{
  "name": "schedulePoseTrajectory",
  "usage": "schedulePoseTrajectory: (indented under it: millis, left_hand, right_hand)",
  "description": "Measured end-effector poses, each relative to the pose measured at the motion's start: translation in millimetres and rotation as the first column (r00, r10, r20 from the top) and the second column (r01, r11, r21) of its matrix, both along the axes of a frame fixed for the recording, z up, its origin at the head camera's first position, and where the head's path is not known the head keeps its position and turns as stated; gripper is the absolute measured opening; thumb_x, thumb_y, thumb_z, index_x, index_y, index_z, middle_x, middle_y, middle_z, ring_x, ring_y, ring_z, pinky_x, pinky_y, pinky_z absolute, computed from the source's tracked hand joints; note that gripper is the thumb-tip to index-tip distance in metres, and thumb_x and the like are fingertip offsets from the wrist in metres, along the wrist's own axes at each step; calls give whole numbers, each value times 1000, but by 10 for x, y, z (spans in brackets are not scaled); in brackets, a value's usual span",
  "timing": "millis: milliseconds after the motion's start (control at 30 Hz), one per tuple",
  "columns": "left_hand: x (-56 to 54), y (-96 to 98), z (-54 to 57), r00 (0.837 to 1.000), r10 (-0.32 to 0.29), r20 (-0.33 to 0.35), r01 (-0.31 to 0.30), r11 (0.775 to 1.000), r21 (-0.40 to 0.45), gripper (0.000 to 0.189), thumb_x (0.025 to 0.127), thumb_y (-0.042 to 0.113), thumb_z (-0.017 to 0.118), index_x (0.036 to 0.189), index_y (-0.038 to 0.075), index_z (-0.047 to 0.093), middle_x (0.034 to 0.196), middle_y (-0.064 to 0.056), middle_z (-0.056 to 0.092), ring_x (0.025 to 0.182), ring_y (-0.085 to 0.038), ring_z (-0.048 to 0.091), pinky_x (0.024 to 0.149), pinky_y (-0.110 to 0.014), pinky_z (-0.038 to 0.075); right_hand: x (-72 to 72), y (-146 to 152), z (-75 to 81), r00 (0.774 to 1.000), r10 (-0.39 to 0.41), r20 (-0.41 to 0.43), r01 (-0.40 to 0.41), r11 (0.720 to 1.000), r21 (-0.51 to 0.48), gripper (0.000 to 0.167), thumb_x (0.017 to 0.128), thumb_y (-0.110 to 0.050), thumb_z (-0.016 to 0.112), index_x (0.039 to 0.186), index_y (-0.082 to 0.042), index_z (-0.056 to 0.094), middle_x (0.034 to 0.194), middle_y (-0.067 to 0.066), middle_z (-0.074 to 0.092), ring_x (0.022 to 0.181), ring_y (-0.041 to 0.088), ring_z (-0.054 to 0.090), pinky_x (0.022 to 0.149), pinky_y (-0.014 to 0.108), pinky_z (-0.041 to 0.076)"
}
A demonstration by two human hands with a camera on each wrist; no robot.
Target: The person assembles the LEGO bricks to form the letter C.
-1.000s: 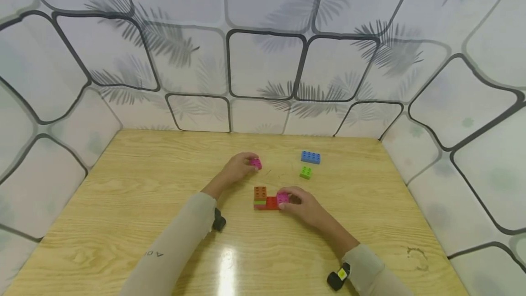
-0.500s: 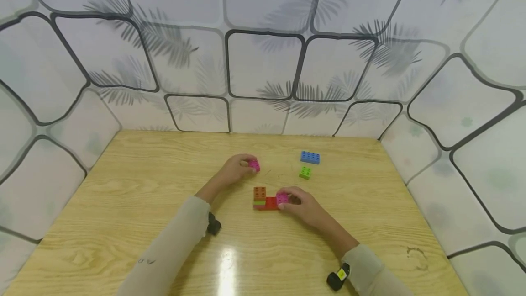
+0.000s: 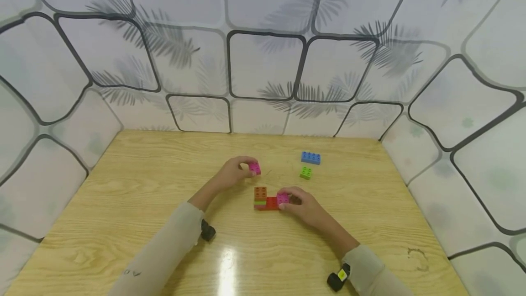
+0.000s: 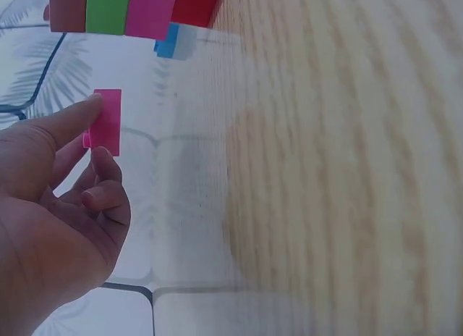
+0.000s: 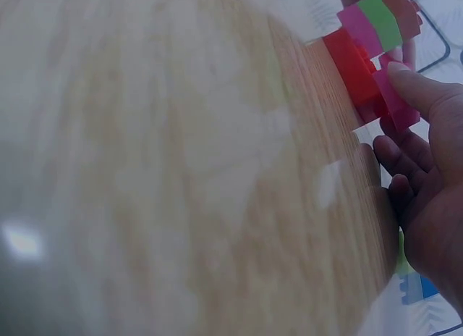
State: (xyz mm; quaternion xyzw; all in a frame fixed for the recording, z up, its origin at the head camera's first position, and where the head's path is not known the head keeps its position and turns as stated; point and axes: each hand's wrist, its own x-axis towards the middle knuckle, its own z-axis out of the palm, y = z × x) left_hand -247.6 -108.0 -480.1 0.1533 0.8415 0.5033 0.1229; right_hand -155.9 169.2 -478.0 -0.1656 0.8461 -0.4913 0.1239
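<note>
My left hand (image 3: 232, 173) pinches a pink toy brick (image 3: 255, 168) between thumb and fingers, behind the stack; in the left wrist view this pink brick (image 4: 108, 122) shows clear of the tabletop. A red brick (image 3: 271, 203) lies near the middle of the table. Its left end carries a stack of pink, green and brown bricks, the brown brick (image 3: 260, 192) on top. My right hand (image 3: 302, 204) pinches a second pink brick (image 3: 282, 198) at the red brick's right end. The right wrist view shows that pink brick (image 5: 396, 97) right at the red studs.
A blue brick (image 3: 311, 157) lies farther back to the right, with a small lime-green brick (image 3: 306, 172) just in front of it. The wooden table (image 3: 135, 182) meets patterned white walls (image 3: 263, 67) at the back and both sides.
My left hand, holding its pink brick, has drawn slightly toward me, and the left forearm has shifted left. My right hand and the stack have stayed in place.
</note>
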Motion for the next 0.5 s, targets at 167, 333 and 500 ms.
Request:
schedulePoseTrajectory:
  millis: [167,333,500]
  left_hand:
    - [85,10,74,1000,-27,-7,27,1000,14,43,94,21,73,135,11,63,134,-13,60,69,-18,55,59,-29,49]
    - [171,5,160,999,-37,-33,37,999,8,45,93,21,73,136,12,63,135,-13,60,68,-16,53,59,-28,47]
    - [274,-16,250,998,-60,-36,61,998,12,43,94,24,73,135,15,63,129,-8,62,72,-17,53,61,-29,47]
  right_hand:
    - [-2,4,3,1000,0,13,0,1000,2,37,95,-21,71,131,-13,65,127,3,63,110,21,55,97,41,44]
    - [-1,8,2,1000,5,5,-5,1000,-1,36,95,-22,71,130,-15,65,128,4,63,111,21,55,97,41,44]
    - [5,7,17,1000,11,1,-11,1000,-10,34,95,-22,71,128,-17,66,126,3,64,112,21,56,98,39,45]
